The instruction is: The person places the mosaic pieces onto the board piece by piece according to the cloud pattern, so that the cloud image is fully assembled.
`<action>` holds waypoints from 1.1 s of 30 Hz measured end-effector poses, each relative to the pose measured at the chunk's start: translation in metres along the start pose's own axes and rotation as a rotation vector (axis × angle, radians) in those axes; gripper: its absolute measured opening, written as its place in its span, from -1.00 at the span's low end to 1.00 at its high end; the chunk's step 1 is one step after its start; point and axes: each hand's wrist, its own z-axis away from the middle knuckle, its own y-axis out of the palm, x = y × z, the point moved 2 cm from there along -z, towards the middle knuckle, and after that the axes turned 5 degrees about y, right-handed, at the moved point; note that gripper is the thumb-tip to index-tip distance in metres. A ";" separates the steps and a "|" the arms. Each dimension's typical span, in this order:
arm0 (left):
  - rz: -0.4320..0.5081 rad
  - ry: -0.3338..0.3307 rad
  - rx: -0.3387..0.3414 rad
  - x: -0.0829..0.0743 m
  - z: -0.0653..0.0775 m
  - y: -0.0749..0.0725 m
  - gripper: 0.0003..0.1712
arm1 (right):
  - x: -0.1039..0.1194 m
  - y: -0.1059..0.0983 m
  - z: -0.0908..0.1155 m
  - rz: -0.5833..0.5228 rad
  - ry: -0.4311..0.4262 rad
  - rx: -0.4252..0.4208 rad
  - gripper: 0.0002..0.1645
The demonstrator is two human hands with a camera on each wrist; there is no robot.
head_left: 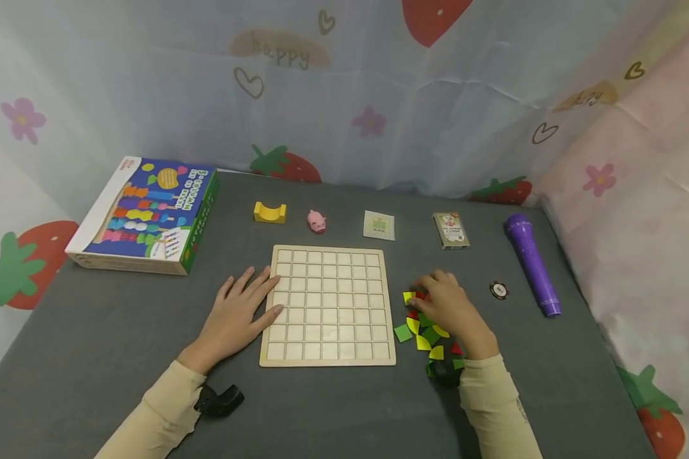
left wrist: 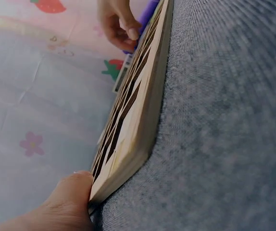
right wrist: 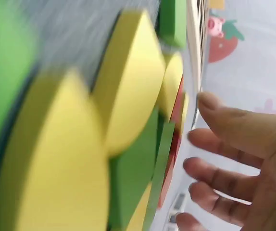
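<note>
A pale wooden grid board point(head_left: 328, 314) lies flat on the table. My left hand point(head_left: 235, 319) rests across its left edge, fingers spread, and the left wrist view has the thumb point(left wrist: 70, 197) at the board's corner. To the right of the board is a loose heap of small blocks: green squares point(head_left: 402, 333), yellow quarter-round pieces point(head_left: 422, 343) and red pieces point(head_left: 456, 349). Over the heap's far end reaches my right hand point(head_left: 450, 309), fingertips close to a yellow piece point(head_left: 409, 297). Its fingers look apart and loosely bent in the right wrist view, with nothing between them.
Behind the board stand a yellow arched block point(head_left: 270, 213), a pink pig figure point(head_left: 316, 221), a small printed card point(head_left: 379, 225) and a playing-card box point(head_left: 451, 231). A game box point(head_left: 143, 217) lies at left. Rightward are a poker chip point(head_left: 499, 291) and a purple microphone-shaped object point(head_left: 533, 264).
</note>
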 end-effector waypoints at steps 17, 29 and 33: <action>0.009 0.008 -0.032 -0.004 0.001 -0.004 -0.29 | 0.013 0.006 -0.011 0.041 -0.087 0.003 -0.66; 0.007 0.013 -0.035 -0.003 0.001 -0.004 -0.29 | 0.015 0.007 -0.013 0.065 -0.020 0.033 -0.69; 0.007 0.010 -0.034 -0.004 0.001 -0.005 -0.30 | 0.017 0.005 -0.012 0.068 -0.044 0.023 -0.71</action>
